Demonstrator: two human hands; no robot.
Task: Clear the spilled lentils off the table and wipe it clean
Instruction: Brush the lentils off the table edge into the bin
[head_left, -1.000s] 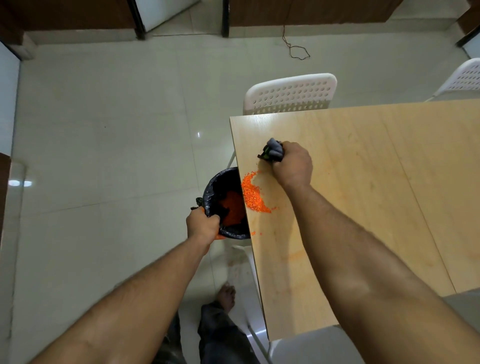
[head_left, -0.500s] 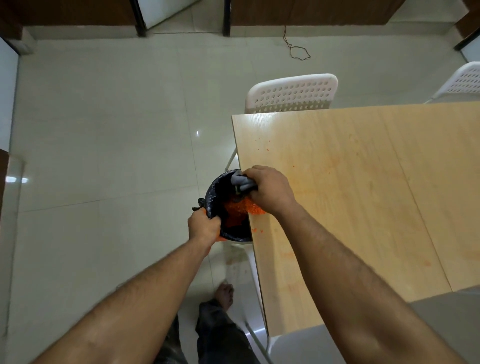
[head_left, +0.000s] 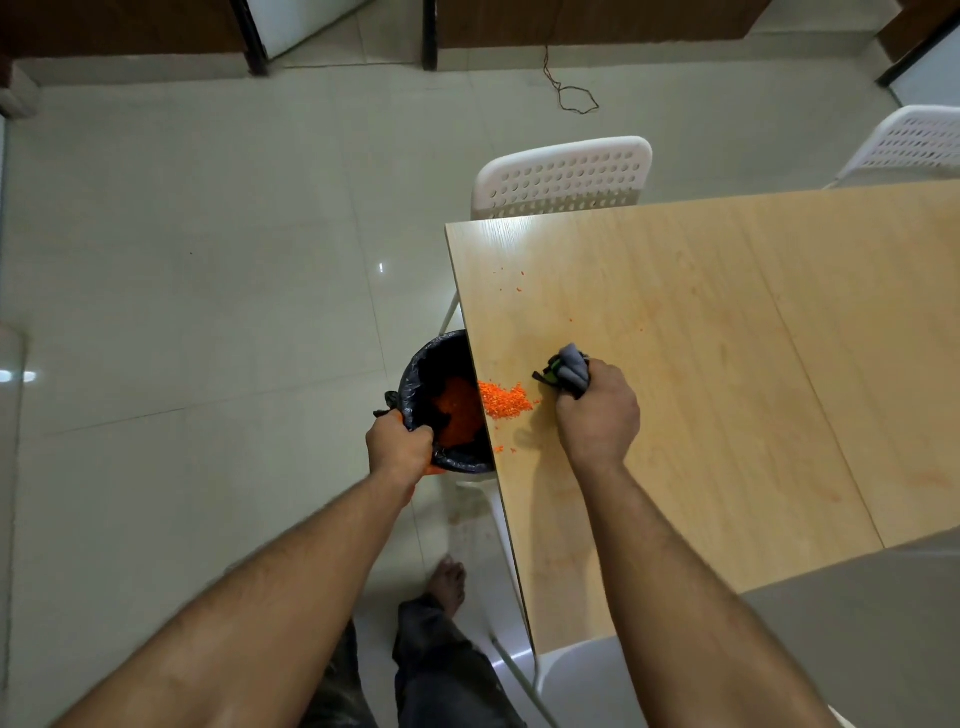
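Broadly, the wooden surface (head_left: 727, 364) bears a lentil pile (head_left: 503, 401) at its left edge, above the lined bin (head_left: 441, 400). Right hand (head_left: 597, 415) has a tight grip on a bunched cloth (head_left: 569, 371); left hand (head_left: 399, 447) clutches the bin's rim.

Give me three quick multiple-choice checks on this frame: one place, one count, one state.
1. Where is the lentil pile?
A. at the table's left edge beside the bin
B. mid-table
C. on the chair

2. How many white chairs show beyond the table?
A. one
B. two
C. four

3. What is the right hand doing?
A. lying flat
B. gripping the cloth
C. holding the bin

Key: 1 A, the pile touches the edge above the bin. 2 B, two perforated backs show. 3 B, its fingers curl round the cloth; the left hand holds the bin.
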